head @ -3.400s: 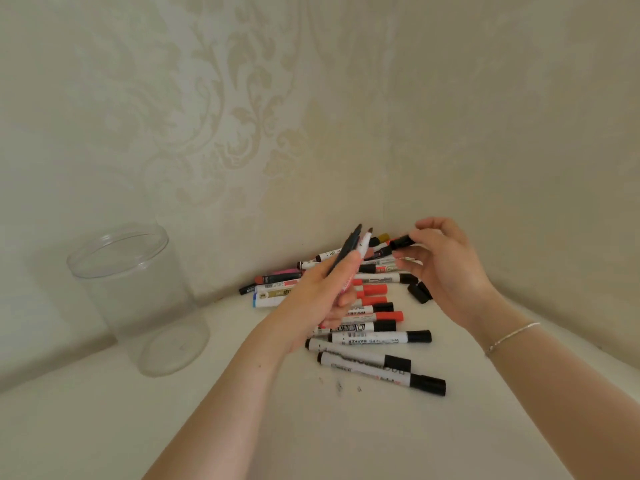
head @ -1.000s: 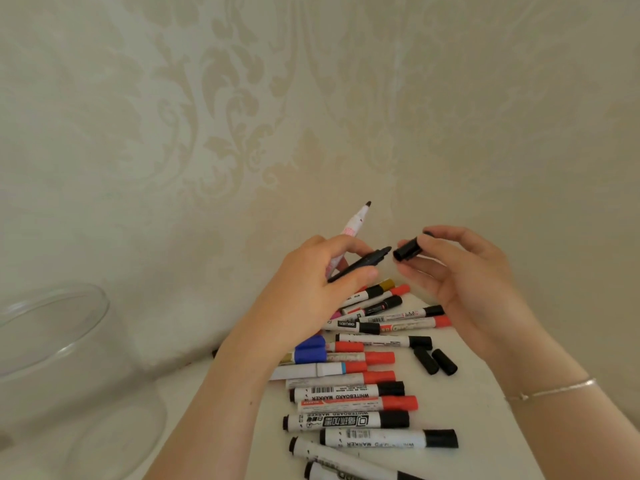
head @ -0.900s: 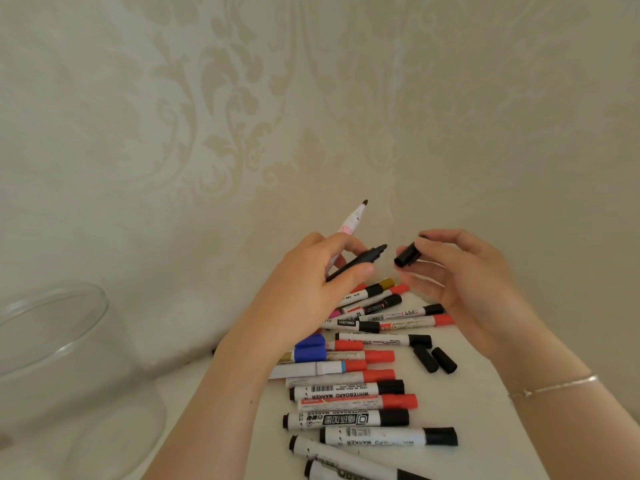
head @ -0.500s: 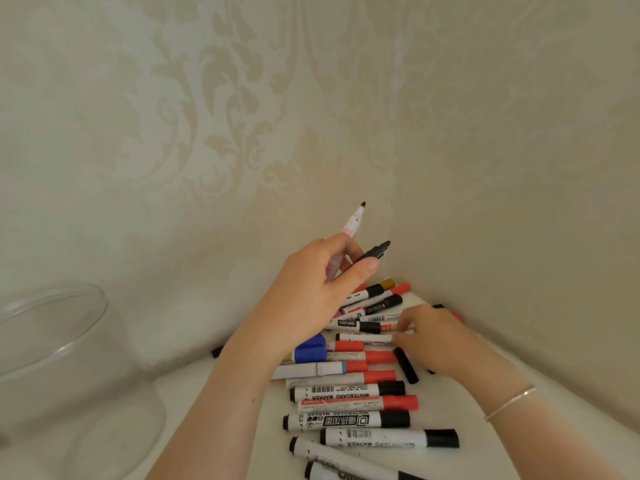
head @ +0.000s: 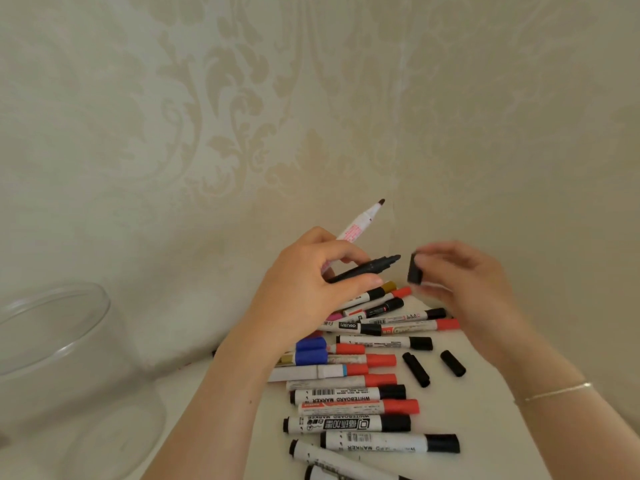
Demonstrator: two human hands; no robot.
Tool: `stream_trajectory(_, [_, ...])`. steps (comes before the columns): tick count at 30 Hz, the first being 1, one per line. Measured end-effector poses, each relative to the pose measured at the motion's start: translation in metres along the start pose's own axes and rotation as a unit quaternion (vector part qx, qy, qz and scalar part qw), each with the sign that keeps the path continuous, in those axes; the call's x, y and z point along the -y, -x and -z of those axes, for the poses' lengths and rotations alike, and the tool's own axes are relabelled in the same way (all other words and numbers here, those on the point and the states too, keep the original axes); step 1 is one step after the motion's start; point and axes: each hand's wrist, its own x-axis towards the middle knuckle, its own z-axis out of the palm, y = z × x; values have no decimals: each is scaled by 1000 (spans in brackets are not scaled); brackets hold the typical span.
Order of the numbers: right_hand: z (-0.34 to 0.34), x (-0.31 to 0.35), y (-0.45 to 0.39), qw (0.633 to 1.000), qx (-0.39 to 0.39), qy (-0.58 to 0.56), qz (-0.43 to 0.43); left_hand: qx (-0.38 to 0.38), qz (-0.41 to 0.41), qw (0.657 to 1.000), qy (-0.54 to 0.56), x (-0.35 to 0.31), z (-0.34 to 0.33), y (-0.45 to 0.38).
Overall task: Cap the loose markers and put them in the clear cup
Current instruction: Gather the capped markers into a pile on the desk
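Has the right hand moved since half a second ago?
Yes. The right hand rose from the markers on the table, now pinching a black cap.

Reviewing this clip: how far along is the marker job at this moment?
Early. Done: nothing visible; the clear cup looks empty. In hand: the left hand holds two uncapped markers, a black marker and a white marker; the right hand pinches a black cap just off the black tip. Left: both cappings, two loose caps, and the marker pile on the table.
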Motion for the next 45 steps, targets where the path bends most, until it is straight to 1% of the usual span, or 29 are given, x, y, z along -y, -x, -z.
stream_trajectory(1, [-1, 9, 4, 994, 10, -108, 12, -5, 2, 1000, -4, 0, 0, 0])
stream_trajectory(2, [-2, 15, 6, 983, 21, -183, 22, -9, 2, 1000, -4, 0, 1, 0])
stream_trajectory(3, [-4, 19, 9, 973, 28, -228, 27, -12, 2, 1000, -4, -1, 1, 0])
stream_trajectory(5, [-7, 23, 12, 962, 32, -270, 30, -16, -1, 1000, -1, -3, 1, 1])
stream_trajectory(9, [-12, 25, 15, 949, 39, -312, 17, -21, 0, 1000, 1, -4, 1, 1])
stream_trajectory(11, [-13, 25, 16, 951, 41, -306, 11, -22, -2, 1000, 5, -4, 1, 1])
stream_trajectory(14, [-13, 25, 16, 977, 24, -209, 18, -28, -4, 1000, 11, -2, 2, 0])
stream_trajectory(15, [-13, 25, 16, 980, 24, -195, 18, -31, -3, 999, 12, -1, 3, 0])
stream_trajectory(17, [-13, 26, 16, 973, 32, -227, 10, -34, -3, 999, 14, 0, 4, 0])
stream_trajectory(20, [-14, 25, 16, 948, 57, -312, -9, -29, -5, 999, 16, 0, 4, 0])
stream_trajectory(27, [-18, 26, 17, 922, 58, -381, -33, -20, -10, 1000, 7, 0, 3, 1])
stream_trajectory(33, [-23, 24, 20, 941, 81, -329, -25, -24, -8, 1000, 4, 1, 2, 1])
stream_trajectory(37, [-22, 25, 20, 950, 69, -303, -13, -22, -7, 1000, -5, 2, 2, 0])
stream_trajectory(42, [-24, 24, 21, 952, 60, -301, -8, -23, -10, 1000, -5, 4, 2, -1])
stream_trajectory(45, [-24, 23, 21, 960, 34, -276, 2, -24, -7, 1000, -8, 6, 4, 0])
